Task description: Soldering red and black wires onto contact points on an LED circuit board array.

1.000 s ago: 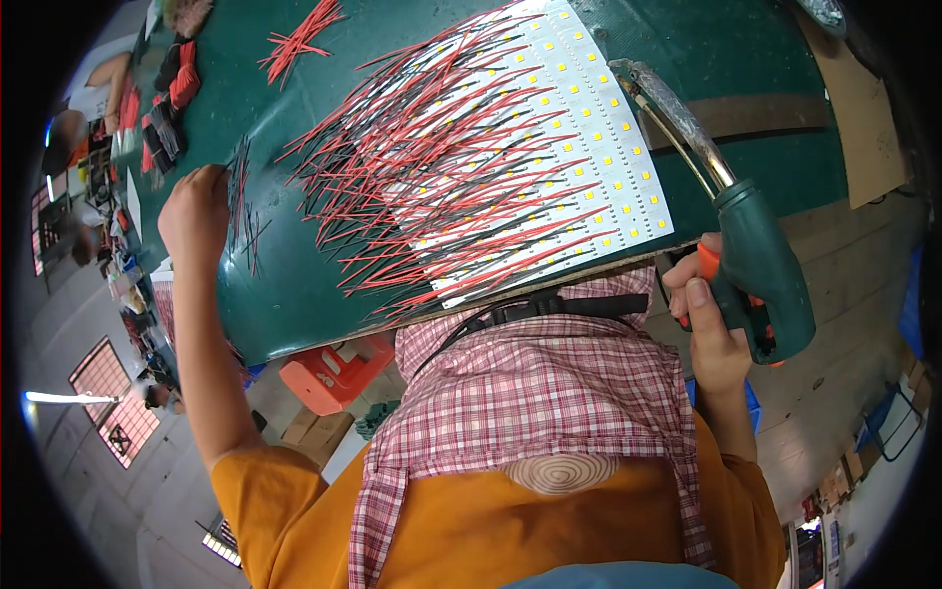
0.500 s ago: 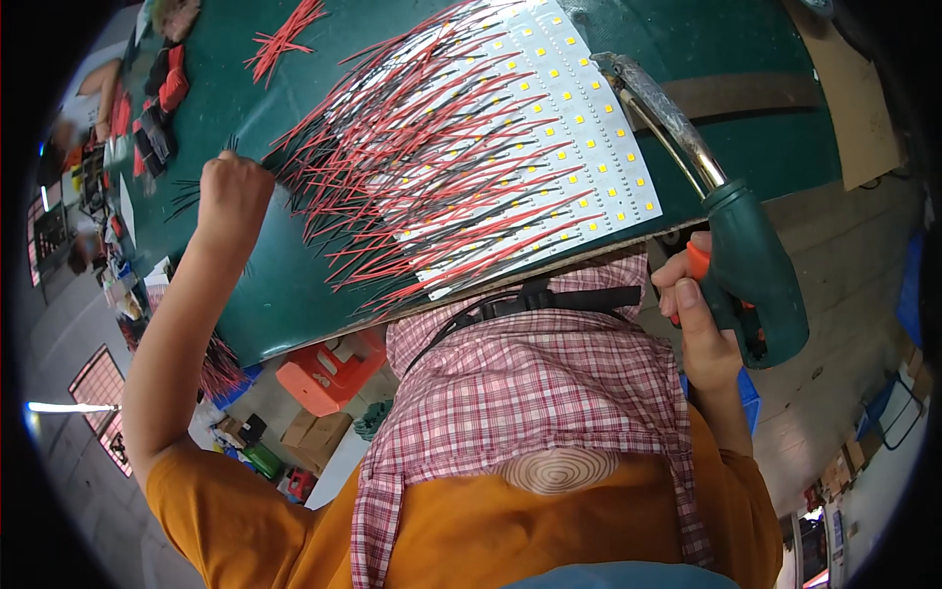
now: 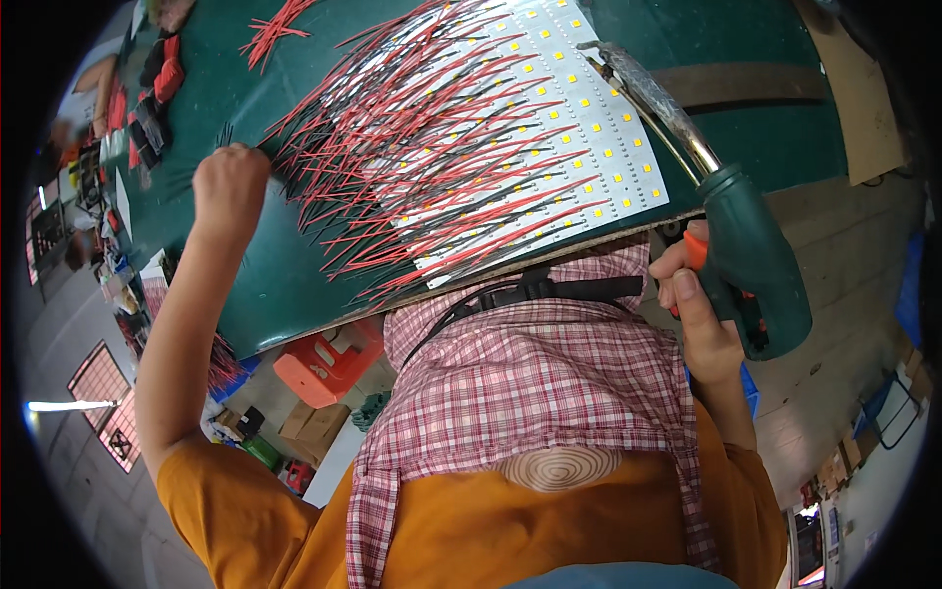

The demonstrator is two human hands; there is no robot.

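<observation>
I'm leaning over a green desk (image 3: 275, 294) covered in red wires (image 3: 412, 128) on white LED strips (image 3: 589, 118), left grip (image 3: 228, 187) fisted at them, right grip (image 3: 699, 314) wrapped round a green soldering gun (image 3: 751, 260), cluttered floor (image 3: 88, 471) below.

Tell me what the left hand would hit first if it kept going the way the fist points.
Probably the red and black wires fanned across the green table; the left hand already sits at their tips, though depth is unclear.
</observation>
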